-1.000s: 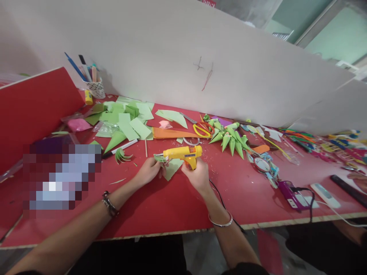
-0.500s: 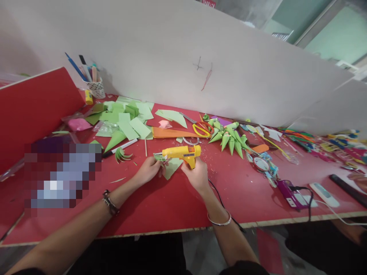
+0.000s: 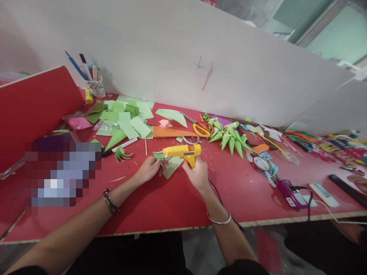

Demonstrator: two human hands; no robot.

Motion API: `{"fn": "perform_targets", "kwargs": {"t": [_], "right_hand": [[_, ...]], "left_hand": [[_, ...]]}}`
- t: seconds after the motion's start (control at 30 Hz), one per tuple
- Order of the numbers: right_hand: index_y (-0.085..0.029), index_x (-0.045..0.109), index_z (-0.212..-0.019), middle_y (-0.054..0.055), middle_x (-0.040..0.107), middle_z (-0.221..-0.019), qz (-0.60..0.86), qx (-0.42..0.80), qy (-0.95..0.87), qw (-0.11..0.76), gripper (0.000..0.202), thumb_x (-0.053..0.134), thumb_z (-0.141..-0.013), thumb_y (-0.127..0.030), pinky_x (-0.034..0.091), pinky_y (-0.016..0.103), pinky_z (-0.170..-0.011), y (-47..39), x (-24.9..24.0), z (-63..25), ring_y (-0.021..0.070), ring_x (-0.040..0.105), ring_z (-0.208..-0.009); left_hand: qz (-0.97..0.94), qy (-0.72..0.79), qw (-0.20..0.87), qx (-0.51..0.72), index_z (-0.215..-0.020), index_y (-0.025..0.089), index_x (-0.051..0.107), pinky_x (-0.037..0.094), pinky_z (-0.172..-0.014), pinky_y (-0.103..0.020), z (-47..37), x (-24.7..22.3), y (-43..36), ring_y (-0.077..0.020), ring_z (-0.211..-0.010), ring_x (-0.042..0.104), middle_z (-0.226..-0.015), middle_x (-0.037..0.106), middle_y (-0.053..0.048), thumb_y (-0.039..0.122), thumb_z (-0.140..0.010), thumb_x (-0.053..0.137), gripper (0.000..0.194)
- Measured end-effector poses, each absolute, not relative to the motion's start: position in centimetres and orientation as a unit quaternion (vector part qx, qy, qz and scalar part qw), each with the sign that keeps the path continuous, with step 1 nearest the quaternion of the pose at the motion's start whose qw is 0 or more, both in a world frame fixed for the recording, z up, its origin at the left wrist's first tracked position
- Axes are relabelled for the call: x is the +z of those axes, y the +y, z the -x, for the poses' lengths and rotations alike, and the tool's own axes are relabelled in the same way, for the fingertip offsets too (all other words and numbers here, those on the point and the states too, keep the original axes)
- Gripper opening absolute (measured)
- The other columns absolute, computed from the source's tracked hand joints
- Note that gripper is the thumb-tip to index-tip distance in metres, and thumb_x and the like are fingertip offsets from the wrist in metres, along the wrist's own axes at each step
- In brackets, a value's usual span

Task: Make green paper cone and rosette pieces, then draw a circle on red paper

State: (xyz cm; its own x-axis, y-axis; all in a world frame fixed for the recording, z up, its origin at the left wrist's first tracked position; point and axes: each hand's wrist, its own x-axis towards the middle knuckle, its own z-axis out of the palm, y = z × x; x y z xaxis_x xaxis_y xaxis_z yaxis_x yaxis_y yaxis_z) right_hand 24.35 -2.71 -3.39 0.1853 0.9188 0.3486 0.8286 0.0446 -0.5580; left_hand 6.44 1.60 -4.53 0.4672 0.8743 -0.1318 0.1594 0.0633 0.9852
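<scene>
My right hand (image 3: 197, 172) is wrapped round the handle of a yellow glue gun (image 3: 180, 151), whose nozzle points left. At the nozzle tip, my left hand (image 3: 150, 168) pinches a small curled green paper piece (image 3: 158, 156); the fingertips are partly hidden. Below the gun a flat light-green paper piece (image 3: 172, 168) reaches down near the left fingers; I cannot tell whether they hold it too. Left of that hand lies a curled, fringed green paper piece (image 3: 122, 154). A black cord (image 3: 215, 191) runs behind my right wrist.
Green paper sheets (image 3: 126, 124) are heaped at the back left. Scissors (image 3: 203, 129) rest on orange paper (image 3: 172, 132), beside green paper cones (image 3: 231, 139). A purple power box (image 3: 292, 194) stands at the right. A pen cup (image 3: 96, 87) is by the wall. Another person's hand (image 3: 357, 179) shows at the far right.
Almost nothing differs. The glue gun and both hands stay in nearly the same place, with the nozzle still at the green paper piece.
</scene>
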Motion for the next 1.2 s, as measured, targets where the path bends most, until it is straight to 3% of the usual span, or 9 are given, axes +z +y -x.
{"fn": "perform_targets", "kwargs": {"t": [1.2], "right_hand": [[-0.017, 0.055, -0.081, 0.001, 0.056, -0.057, 0.71, 0.074, -0.631, 0.303, 0.016, 0.048, -0.072, -0.026, 0.033, 0.023, -0.05, -2.5, -3.0, -25.3, 0.0168, 0.054, -0.052]], "left_hand": [[-0.608, 0.435, 0.584, 0.315, -0.064, 0.016, 0.048, 0.041, -0.043, -0.02, -6.2, -4.6, 1.9, -0.0091, -0.038, 0.049, -0.046, 0.055, 0.002, 0.029, -0.079, 0.035, 0.024]]}}
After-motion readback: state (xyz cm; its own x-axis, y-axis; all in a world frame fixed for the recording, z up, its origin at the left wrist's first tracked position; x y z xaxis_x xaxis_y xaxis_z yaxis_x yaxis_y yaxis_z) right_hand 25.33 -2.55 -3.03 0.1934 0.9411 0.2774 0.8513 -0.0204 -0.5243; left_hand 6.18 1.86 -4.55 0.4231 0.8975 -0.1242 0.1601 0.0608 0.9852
